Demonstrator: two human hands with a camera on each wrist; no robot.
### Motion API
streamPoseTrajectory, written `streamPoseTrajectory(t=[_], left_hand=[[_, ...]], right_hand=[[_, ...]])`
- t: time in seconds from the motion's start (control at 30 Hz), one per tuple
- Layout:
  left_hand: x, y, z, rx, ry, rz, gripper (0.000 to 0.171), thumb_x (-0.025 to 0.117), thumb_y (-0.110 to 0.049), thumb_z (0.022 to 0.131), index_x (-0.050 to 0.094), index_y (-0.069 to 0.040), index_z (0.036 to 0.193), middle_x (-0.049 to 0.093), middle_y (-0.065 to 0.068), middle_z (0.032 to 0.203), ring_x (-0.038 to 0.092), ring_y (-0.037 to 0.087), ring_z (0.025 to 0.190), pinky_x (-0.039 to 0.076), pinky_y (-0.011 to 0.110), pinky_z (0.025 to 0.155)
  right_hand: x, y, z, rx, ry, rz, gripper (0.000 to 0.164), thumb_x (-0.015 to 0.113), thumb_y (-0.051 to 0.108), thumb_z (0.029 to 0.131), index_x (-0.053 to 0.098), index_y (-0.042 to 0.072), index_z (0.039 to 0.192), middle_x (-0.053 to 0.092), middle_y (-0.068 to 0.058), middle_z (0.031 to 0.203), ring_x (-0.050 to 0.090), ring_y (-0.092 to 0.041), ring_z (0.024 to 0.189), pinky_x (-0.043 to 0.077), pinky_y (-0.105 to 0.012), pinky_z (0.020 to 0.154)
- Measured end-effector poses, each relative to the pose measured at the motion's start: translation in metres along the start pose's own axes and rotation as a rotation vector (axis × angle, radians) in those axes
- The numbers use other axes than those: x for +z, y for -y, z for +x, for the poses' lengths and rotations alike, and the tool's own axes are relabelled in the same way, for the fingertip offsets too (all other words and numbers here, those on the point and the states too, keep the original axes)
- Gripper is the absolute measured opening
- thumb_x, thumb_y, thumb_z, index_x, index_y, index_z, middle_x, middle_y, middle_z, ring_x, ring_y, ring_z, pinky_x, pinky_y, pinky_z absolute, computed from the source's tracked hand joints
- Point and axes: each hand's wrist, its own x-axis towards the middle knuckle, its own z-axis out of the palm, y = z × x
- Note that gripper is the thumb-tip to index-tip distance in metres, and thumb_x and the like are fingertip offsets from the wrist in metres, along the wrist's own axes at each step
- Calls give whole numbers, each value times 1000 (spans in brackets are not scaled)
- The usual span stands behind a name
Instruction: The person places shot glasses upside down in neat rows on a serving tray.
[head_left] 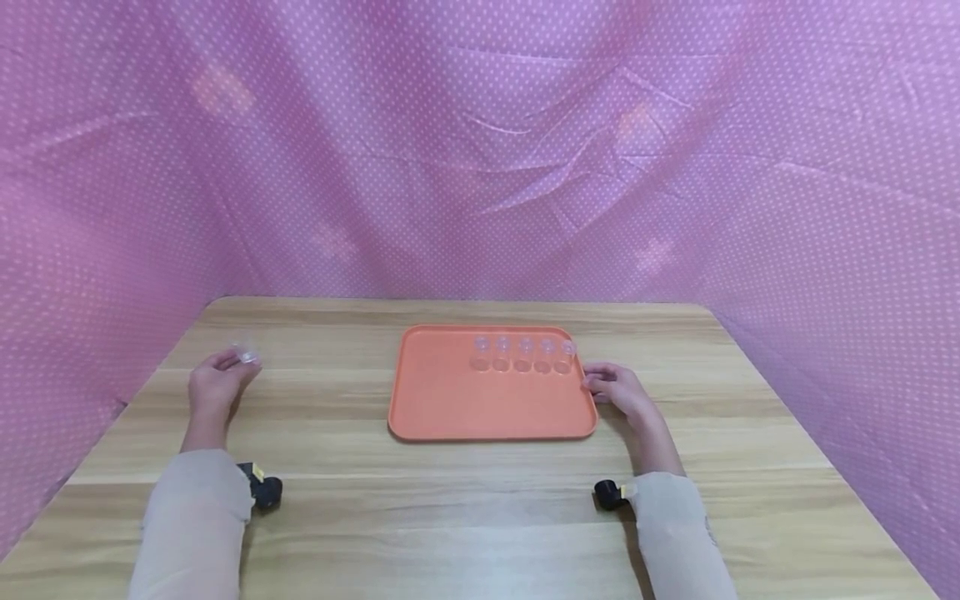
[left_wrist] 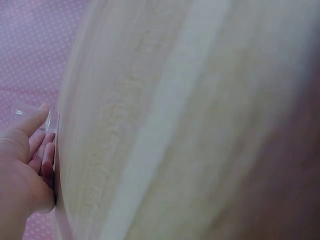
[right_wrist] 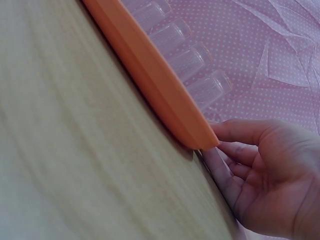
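Observation:
Far to the left, my left hand (head_left: 215, 382) holds a small clear cup (head_left: 247, 357) between thumb and fingers, at the table top. The left wrist view shows the thumb lying across the clear cup (left_wrist: 31, 115), whose outline is partly covered by the hand. At the right side of an orange tray (head_left: 450, 408), my right hand (head_left: 617, 389) grips the rim. Close up, the thumb meets the rim of the tray (right_wrist: 160, 90) and the other fingers are partly behind it. Several clear cups (head_left: 526, 354) stand in a row along the tray's back right.
The tray lies on a light wooden table (head_left: 420, 525). A pink dotted cloth (head_left: 480, 167) hangs behind and along both sides of the table. Small black cameras are strapped at the left sleeve (head_left: 197, 508) and the right sleeve (head_left: 675, 521).

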Motion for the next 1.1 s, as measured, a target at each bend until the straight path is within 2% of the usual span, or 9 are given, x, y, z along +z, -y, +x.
streamPoseTrajectory(t=[0.2,0.37,0.47,0.53,0.6,0.67,0.83,0.93,1.1], left_hand=[[-3,0,-1,28,23,-64,70,71,-13,80,35,1,138,51,9,128,52,-5,84,42,9,79],[-7,0,-2,6,130,-289,77,71,-3,78,26,4,140,52,5,114,55,-6,74,45,13,77],[-7,1,-2,20,171,-246,80,70,-5,80,21,4,142,42,14,133,55,-4,86,44,14,80],[-7,2,-1,34,176,-158,80,69,-8,81,19,2,143,31,18,143,52,3,101,42,12,83],[-6,4,1,59,172,-61,79,68,-12,83,18,1,143,24,21,145,46,9,113,39,11,85],[-5,5,3,64,165,-34,79,68,-13,83,19,1,143,24,22,144,41,14,120,38,12,87],[-3,5,5,34,140,-79,77,70,-14,82,24,0,142,30,19,143,51,6,100,43,12,81],[-3,4,7,20,115,-70,76,71,-17,81,28,-1,142,34,16,141,50,0,90,44,12,77],[-3,5,12,80,49,137,69,68,-28,84,36,-1,138,40,18,137,48,22,112,40,23,92]], right_hand=[[1,-2,0,-3,6,6,39,55,1,89,44,-16,123,60,-17,102,59,-10,80,51,-27,73],[1,-3,1,1,-2,1,39,56,2,89,45,-15,122,60,-16,101,59,-10,79,51,-26,73],[1,-3,2,-1,-7,-10,38,56,2,88,47,-14,121,61,-15,100,59,-10,79,51,-27,73],[0,-3,3,0,-6,-17,38,56,2,89,47,-14,122,61,-15,100,59,-10,80,51,-27,73],[-1,-4,4,7,-6,-16,38,56,2,89,47,-13,122,60,-15,101,59,-10,80,51,-26,73],[-1,-4,5,11,-2,-9,38,55,2,89,46,-14,123,60,-15,102,59,-10,81,51,-26,74],[-3,-2,4,11,7,1,39,55,2,89,45,-14,123,59,-16,103,59,-10,81,51,-27,74],[-3,-2,3,13,12,-2,40,55,3,90,44,-14,124,58,-17,103,59,-10,81,51,-27,74],[-3,-3,4,15,16,-1,41,55,4,90,44,-14,125,58,-16,103,59,-10,81,51,-27,74]])
